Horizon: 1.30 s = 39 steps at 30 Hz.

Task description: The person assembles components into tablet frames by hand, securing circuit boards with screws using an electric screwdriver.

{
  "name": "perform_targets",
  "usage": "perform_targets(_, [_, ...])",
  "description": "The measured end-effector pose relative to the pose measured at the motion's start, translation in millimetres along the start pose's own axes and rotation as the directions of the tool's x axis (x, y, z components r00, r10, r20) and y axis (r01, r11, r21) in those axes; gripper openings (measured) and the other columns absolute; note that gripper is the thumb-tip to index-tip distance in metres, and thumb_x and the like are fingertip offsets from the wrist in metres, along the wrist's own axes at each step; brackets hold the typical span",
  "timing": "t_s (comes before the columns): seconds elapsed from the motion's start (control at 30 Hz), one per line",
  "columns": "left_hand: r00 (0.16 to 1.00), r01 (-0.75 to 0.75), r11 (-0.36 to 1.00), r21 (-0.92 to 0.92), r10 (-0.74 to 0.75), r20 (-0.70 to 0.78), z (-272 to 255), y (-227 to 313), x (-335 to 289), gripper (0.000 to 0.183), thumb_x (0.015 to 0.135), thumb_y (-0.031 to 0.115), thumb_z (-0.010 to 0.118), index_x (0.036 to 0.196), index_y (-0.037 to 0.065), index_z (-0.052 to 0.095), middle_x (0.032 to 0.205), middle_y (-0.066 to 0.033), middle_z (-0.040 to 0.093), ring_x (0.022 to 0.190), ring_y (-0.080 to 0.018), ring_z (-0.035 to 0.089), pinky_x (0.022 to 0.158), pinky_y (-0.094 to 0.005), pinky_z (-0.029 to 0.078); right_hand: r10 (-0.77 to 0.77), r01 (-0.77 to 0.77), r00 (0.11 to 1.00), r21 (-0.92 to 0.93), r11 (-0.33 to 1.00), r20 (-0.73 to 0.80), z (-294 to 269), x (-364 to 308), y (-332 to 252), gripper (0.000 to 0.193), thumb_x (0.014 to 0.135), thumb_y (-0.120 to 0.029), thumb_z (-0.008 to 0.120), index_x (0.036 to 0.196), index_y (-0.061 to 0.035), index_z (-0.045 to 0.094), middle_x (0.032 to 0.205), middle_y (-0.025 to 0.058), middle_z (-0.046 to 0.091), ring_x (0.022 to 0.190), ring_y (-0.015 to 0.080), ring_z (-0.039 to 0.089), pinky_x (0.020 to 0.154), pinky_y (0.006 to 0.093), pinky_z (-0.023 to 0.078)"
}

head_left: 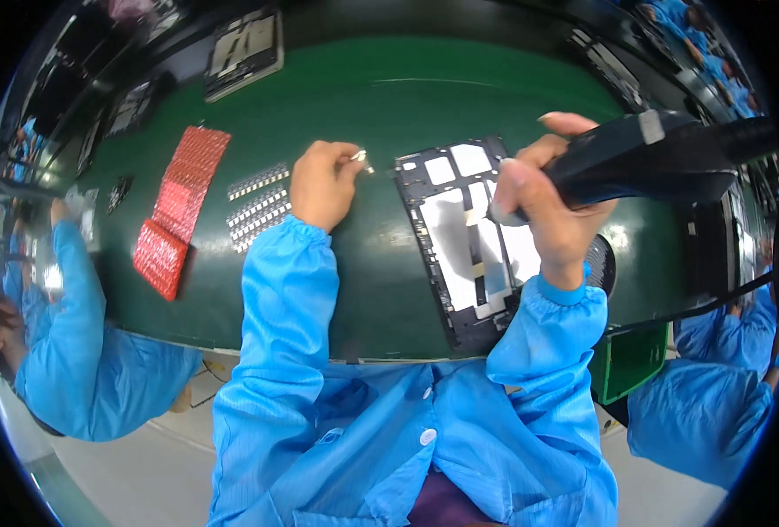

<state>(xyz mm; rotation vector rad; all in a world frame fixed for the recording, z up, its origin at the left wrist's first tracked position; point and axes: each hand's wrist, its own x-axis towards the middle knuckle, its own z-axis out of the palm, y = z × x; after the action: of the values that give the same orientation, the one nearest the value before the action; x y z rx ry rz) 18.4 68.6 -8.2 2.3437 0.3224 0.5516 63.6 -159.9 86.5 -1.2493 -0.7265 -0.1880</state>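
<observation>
My left hand [321, 183] pinches a small silvery part [360, 157] between thumb and fingertips, just left of a black device frame [464, 241] lying open on the green work surface [363, 97]. My right hand [552, 198] grips a black electric screwdriver [649, 158], its tip pointing down onto the frame's silvery inner plate near the upper right. Both forearms wear blue sleeves.
Red trays [179, 206] and strips of small silvery parts [259, 204] lie to the left. A dark fixture [245, 53] sits at the back. A green bin [628, 360] hangs at the front right. Blue-clad persons work at the far left [73, 351] and right [706, 404].
</observation>
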Motion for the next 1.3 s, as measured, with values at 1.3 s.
perform_targets(1.3, [0.994,-0.020,0.999,-0.026,0.023,0.109,-13.8,-3.8,-5.1,0.013,0.090,0.008,0.055,0.099,0.000,0.060,0.080,-0.0090,0.064,0.061,-0.0080,0.058,0.052,-0.0218,0.044,0.093,-0.155,0.935,-0.159,0.975,-0.343,-144.2,-41.1,1.8,0.033,0.072,0.005,0.070,0.098,0.0038,0.051,0.062,0.0068,0.059,0.046,0.0136,0.055,0.044,0.0254,0.043])
